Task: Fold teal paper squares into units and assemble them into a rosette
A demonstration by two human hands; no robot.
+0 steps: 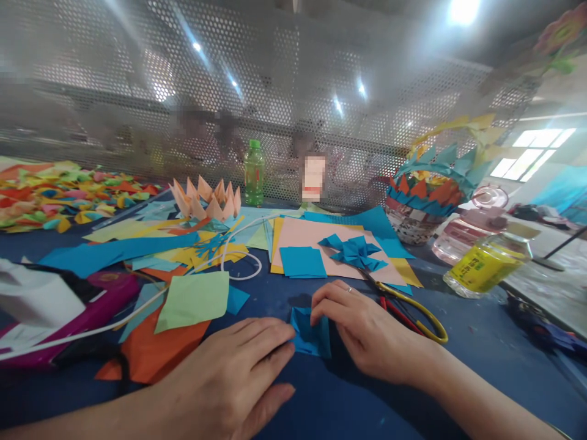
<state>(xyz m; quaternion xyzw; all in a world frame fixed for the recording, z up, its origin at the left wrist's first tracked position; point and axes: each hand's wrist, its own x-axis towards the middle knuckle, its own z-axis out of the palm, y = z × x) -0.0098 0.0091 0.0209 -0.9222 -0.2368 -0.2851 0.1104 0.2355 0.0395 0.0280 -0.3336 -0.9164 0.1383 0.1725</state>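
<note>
A small square of blue origami paper [308, 335], partly folded with its sides raised, lies on the dark blue table. My left hand [233, 366] rests flat with fingers stretched out, fingertips at the paper's left edge. Bent fingers of my right hand [353, 324] pinch the paper's right side; the thumb is mostly hidden. A ring shows on one finger. Just beyond lie a stack of blue paper squares [302, 263] and several folded blue pieces [355, 250], on larger pink sheets [316, 235].
Yellow- and red-handled scissors [428, 318] lie right of my right hand. Bottles [488, 263] and a paper basket [413, 208] stand at right. A purple tool [103, 299], a white cable [151, 302] and paper scraps [192, 299] lie left. A perforated screen [284, 79] stands behind.
</note>
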